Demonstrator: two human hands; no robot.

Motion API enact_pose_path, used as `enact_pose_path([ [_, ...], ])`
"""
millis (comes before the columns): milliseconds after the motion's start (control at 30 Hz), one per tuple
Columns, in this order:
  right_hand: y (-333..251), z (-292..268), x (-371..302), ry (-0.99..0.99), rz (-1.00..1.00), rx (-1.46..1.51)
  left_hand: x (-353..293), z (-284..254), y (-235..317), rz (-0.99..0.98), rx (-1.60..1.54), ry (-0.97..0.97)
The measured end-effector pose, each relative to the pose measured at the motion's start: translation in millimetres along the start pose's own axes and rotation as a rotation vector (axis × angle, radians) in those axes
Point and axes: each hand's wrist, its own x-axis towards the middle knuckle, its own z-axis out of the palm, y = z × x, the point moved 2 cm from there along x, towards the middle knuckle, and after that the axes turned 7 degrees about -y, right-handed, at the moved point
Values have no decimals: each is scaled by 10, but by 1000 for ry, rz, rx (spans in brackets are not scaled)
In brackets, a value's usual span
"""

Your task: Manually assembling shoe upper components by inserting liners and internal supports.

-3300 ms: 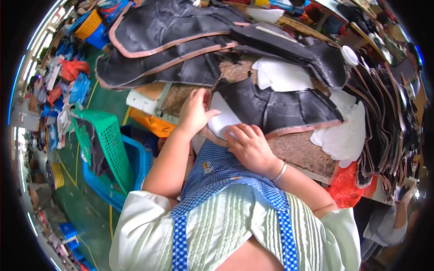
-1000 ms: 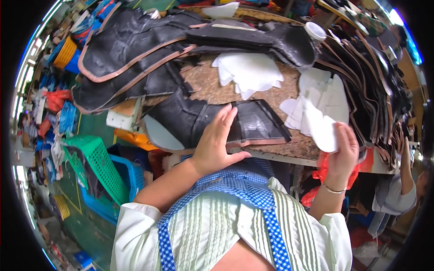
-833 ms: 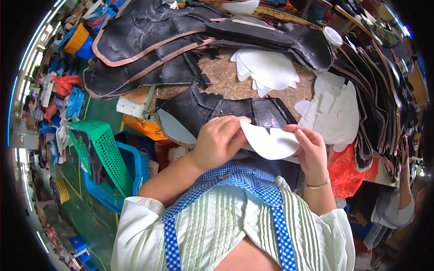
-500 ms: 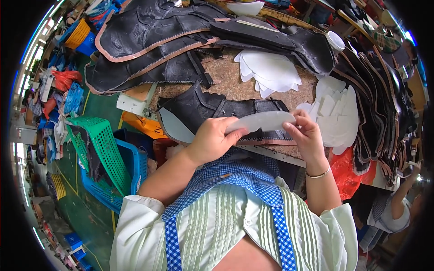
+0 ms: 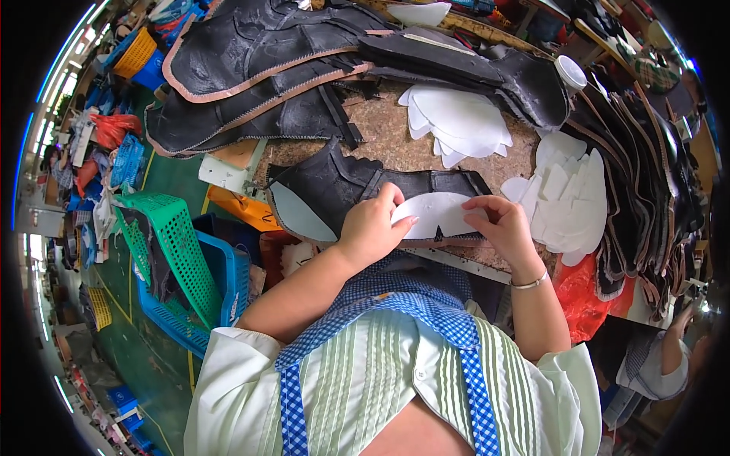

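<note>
My left hand and my right hand pinch the two ends of a white half-moon stiffener with a small notch in its lower edge. The piece lies flat against the near side of a black boot upper, close to the table's front edge. At the upper's left end, a pale grey-blue stiffener sits inside the stitched border. The fingertips and thumbs cover both ends of the white piece.
A fanned stack of white pieces lies on the brown tabletop, with another pile to its right. Black uppers are heaped behind, and more hang at right. Green and blue baskets stand at left.
The white stiffener was raised and tilted in both hands; now it is turned flat and set down on the black upper. My right hand has moved slightly lower.
</note>
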Motion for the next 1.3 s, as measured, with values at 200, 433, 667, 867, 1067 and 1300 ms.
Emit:
enact_pose_path([
  [200, 79, 18, 59, -9, 127, 167, -30, 56, 155, 269, 443, 88],
  [433, -29, -72, 183, 31, 335, 482, -108, 265, 187, 458, 353, 95],
  [667, -81, 43, 128, -11, 289, 71, 62, 293, 229, 462, 551, 281],
  [867, -279, 317, -131, 394, -501, -765, 71, 222, 295, 425, 421, 344],
  [1067, -372, 520, -235, 236, -669, -423, 52, 164, 378, 367, 312, 338],
  [1300, -294, 453, -117, 278, -753, -538, -27, 186, 319, 530, 280, 262],
])
